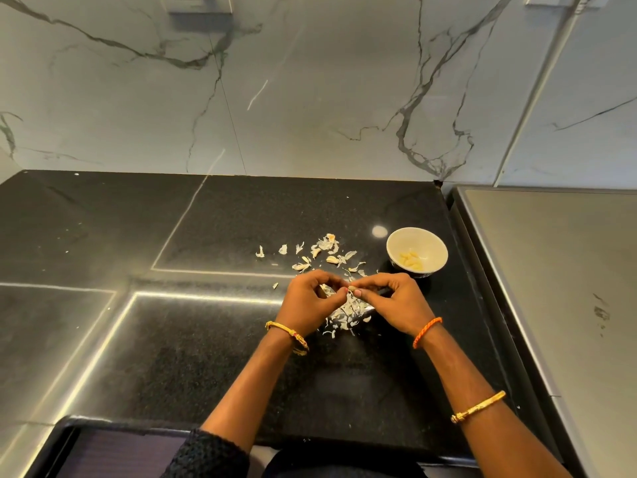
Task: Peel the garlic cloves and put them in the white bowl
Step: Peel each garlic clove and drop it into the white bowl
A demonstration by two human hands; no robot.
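Head view shows the left hand (306, 298) and right hand (396, 298) both pinching one garlic clove (352, 289) between their fingertips, mid-peel. Beyond the grip to the right, the white bowl (400, 238) already holds several peeled cloves (412, 262). Papery skins (344, 315) litter the black desk (172, 339) under and past the grip; a few unpeeled cloves seem to remain there.

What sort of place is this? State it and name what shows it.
Most likely a home kitchen: a black stone counter against a marble-look backsplash, and hands peeling garlic beside a white bowl of peeled cloves.
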